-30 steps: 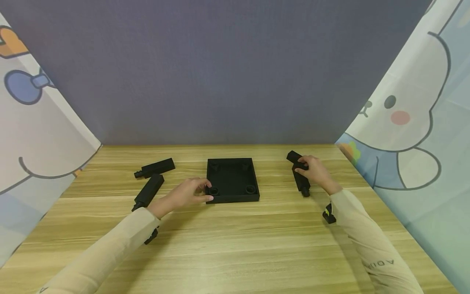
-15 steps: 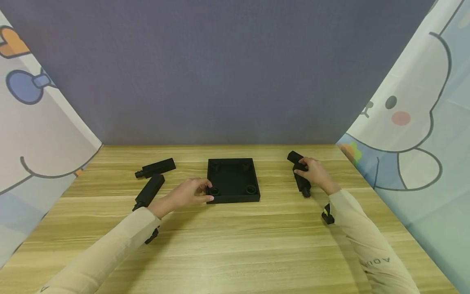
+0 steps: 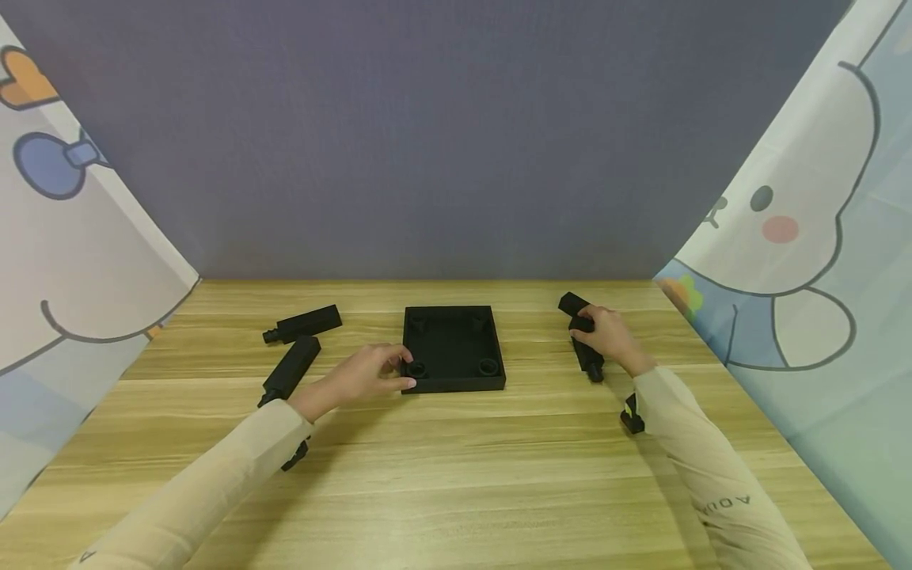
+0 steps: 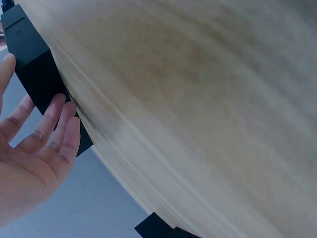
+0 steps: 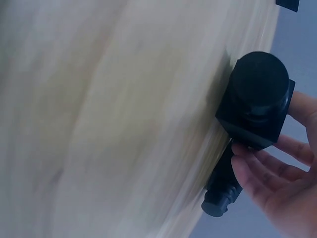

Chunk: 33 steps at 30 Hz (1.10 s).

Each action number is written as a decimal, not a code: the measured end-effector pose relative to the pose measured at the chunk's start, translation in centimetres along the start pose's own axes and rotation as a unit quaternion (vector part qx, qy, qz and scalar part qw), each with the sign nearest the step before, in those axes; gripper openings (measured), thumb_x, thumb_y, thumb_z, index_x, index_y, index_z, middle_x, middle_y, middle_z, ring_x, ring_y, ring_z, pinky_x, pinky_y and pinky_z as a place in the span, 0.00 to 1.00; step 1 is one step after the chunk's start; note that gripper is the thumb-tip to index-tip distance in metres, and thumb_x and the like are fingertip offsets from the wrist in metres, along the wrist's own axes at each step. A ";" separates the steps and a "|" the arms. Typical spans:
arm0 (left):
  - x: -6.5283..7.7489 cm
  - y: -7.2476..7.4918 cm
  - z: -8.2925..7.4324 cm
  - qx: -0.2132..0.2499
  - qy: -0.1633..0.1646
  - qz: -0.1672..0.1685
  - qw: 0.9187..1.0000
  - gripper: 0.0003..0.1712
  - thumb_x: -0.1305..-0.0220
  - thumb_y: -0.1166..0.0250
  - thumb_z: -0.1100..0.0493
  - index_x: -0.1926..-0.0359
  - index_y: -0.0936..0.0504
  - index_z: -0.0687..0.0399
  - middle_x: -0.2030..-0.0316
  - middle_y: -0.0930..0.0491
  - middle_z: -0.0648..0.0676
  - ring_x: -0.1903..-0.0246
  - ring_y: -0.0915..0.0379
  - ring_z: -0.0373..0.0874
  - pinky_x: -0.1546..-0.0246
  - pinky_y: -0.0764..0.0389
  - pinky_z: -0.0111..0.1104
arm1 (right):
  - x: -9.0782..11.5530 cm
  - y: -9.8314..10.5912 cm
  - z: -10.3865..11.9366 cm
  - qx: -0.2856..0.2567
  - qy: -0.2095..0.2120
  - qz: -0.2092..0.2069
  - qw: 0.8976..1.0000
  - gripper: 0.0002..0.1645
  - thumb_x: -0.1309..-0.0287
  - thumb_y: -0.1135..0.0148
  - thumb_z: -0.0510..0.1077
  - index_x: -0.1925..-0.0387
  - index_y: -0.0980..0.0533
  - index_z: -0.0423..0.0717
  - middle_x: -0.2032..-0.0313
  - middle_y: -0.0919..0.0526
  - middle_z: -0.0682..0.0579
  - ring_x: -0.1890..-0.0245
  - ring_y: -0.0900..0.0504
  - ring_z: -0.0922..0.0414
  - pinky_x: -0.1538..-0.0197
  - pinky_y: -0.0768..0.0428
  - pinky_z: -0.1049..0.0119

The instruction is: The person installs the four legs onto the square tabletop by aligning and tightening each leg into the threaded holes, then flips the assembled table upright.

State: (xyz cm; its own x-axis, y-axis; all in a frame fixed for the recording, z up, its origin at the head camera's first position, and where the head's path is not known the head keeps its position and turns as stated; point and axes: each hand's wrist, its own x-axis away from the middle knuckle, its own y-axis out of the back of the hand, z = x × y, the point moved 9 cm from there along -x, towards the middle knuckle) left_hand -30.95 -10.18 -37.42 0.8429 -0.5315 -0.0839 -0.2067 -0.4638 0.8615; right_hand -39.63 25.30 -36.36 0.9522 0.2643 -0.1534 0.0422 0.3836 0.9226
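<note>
A shallow black square panel (image 3: 453,348) with a raised rim and round sockets at its corners lies mid-table. My left hand (image 3: 363,374) grips its near left corner, thumb at the front and index finger over the rim. In the left wrist view the other fingers rest along the outer wall (image 4: 37,74). At the right, my right hand (image 3: 611,339) holds a black square-sided table leg (image 3: 587,362) between thumb and fingers. Its round knobbed end (image 5: 260,79) faces the right wrist camera. A second leg (image 3: 571,303) lies just beyond it, partly hidden by the fingers.
Two more black legs (image 3: 309,324), one of them the nearer leg (image 3: 292,367), lie left of the panel, close to my left forearm. A grey partition (image 3: 427,142) stands along the table's back edge. Printed cloth walls (image 3: 798,237) flank both sides.
My right forearm has shifted slightly left, with the hand still at the leg. The left hand and the panel keep their places.
</note>
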 end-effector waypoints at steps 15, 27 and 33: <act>0.1 0.2 -0.1 0.003 0.001 0.000 1.000 0.22 0.44 0.37 0.44 0.52 0.24 0.49 0.61 0.21 0.51 0.61 0.23 0.46 0.60 0.22 0.38 | -0.4 -0.3 0.2 0.004 -0.019 0.011 1.000 0.24 0.44 0.41 0.42 0.49 0.30 0.31 0.49 0.28 0.29 0.50 0.29 0.34 0.50 0.28 0.43; 0.1 0.0 0.0 0.000 0.003 0.003 1.000 0.22 0.44 0.37 0.43 0.53 0.24 0.49 0.61 0.21 0.51 0.62 0.25 0.43 0.64 0.24 0.34 | -0.5 -0.2 0.4 -0.010 -0.015 0.010 1.000 0.24 0.45 0.41 0.40 0.49 0.30 0.30 0.52 0.27 0.28 0.52 0.28 0.35 0.52 0.28 0.43; 0.1 0.1 -0.2 -0.005 -0.003 -0.003 1.000 0.21 0.44 0.36 0.44 0.53 0.24 0.50 0.62 0.21 0.51 0.62 0.25 0.43 0.64 0.24 0.34 | -0.3 0.4 0.8 -0.018 -0.011 0.004 1.000 0.24 0.46 0.41 0.39 0.49 0.31 0.29 0.53 0.27 0.27 0.53 0.28 0.34 0.53 0.28 0.43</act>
State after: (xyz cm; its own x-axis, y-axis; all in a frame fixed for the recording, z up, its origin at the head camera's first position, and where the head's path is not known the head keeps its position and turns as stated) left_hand -30.83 -10.13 -37.24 0.8412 -0.5326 -0.0929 -0.1954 -0.4597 0.8663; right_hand -39.61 24.67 -35.70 0.9592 0.2475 -0.1370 0.0235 0.4127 0.9106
